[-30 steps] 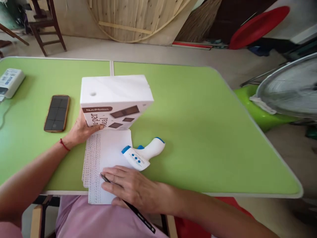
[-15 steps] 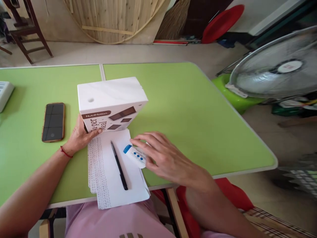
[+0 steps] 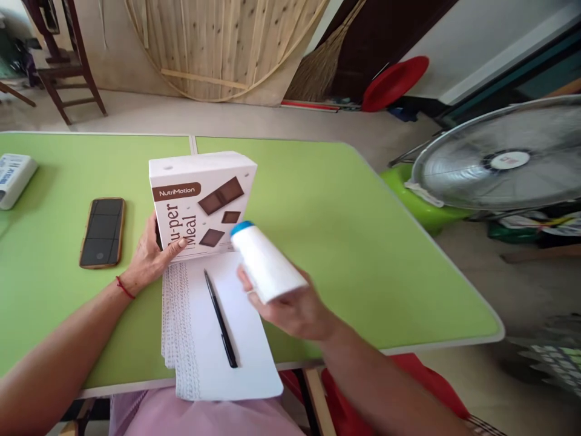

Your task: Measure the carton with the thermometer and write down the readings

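My left hand (image 3: 149, 254) grips the lower left edge of a white box (image 3: 245, 188) printed "NutriMotion" with brown chocolate-like pieces, its thumb across the front. The box stands at the top of a stack of paper sheets (image 3: 240, 339), whose left side carries rows of small writing. In my right hand (image 3: 290, 312) is a white bottle (image 3: 267, 263) with a blue cap, tilted above the sheets, cap towards the box. Motion blurs it slightly, and most of the fingers are hidden behind it. On the top sheet lies a black pen (image 3: 221, 318), between my two hands.
A phone (image 3: 103, 233) in an orange-edged case lies left of the box on the green table (image 3: 363, 254). Farther left is a white device (image 3: 16, 178). Beyond the table's right edge stands a large fan (image 3: 499, 160), with a green stool (image 3: 408, 194) by it.
My right hand has lifted the bottle from low over the sheets and turned it, so a plain white side now shows. The box's front has tipped into fuller view, my left hand still on it.
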Motion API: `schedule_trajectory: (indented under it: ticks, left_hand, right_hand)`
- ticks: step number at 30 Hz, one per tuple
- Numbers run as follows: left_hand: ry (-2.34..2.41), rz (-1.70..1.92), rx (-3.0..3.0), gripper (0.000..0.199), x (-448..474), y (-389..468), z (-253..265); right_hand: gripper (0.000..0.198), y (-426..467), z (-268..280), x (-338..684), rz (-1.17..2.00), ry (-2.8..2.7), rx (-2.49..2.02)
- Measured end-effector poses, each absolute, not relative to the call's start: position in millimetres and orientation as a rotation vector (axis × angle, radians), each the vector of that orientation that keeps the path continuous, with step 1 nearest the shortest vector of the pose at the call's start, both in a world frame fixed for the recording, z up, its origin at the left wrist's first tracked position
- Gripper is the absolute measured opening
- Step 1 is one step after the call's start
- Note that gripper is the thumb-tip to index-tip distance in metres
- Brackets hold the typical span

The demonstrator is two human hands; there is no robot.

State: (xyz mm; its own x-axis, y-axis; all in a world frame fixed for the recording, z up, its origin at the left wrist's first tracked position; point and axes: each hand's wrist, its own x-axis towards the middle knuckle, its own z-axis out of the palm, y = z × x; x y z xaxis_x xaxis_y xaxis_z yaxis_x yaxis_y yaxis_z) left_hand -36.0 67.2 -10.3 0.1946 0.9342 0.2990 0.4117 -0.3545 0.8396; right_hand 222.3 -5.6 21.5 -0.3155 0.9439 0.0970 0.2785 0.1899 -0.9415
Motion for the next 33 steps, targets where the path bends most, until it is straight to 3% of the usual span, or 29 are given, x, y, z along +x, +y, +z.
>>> schedule_trajectory:
  ticks: [3, 8, 33]
  left_hand:
    - [1.247, 1.123, 1.851, 0.061, -34, 68, -10]
    - [1.186, 1.157, 1.903, 0.055, -31, 69, -8]
    - [1.128, 1.072, 1.918, 0.042, -36, 69, -5]
  right_hand:
    - [0.018, -3, 11, 185, 1.309, -1.589, -1.129]
    - [0.022, -3, -6, 173, 1.495, -1.428, -1.199]
    - [0.022, 0, 4, 161, 1.539, -1.252, -1.231]
